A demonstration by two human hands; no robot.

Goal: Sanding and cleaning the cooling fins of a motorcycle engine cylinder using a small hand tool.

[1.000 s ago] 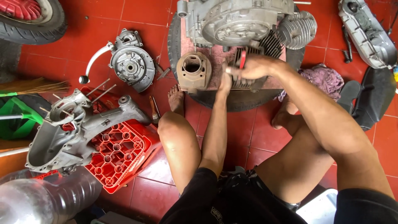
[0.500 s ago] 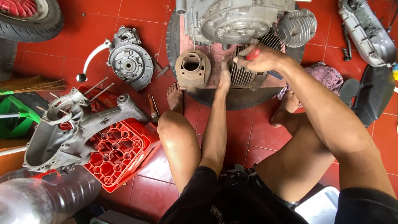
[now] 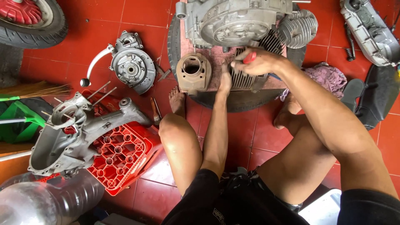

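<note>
A grey scooter engine (image 3: pixel 233 21) rests on a tyre (image 3: pixel 233 100) topped by a reddish board. My right hand (image 3: pixel 256 62) is closed around a red-handled tool (image 3: pixel 249 57) and presses it against the dark finned cylinder (image 3: pixel 246 79) at the engine's near side. My left hand (image 3: pixel 226 79) lies flat against the left edge of those fins, steadying them. A brownish cylinder barrel (image 3: pixel 193 71) stands on the board just left of my left hand. A finned cylinder head (image 3: pixel 298 27) sits at the engine's right.
An engine case (image 3: pixel 79 133) lies on a red plastic crate (image 3: pixel 121 156) at the left. A flywheel cover with kick lever (image 3: pixel 131 66), a wheel (image 3: pixel 29 18), a broom (image 3: pixel 33 91), a purple rag (image 3: pixel 327 77) and another case (image 3: pixel 368 31) surround me.
My right hand with the red-handled tool has shifted a little up and left along the finned cylinder. My left hand has stayed on the fins.
</note>
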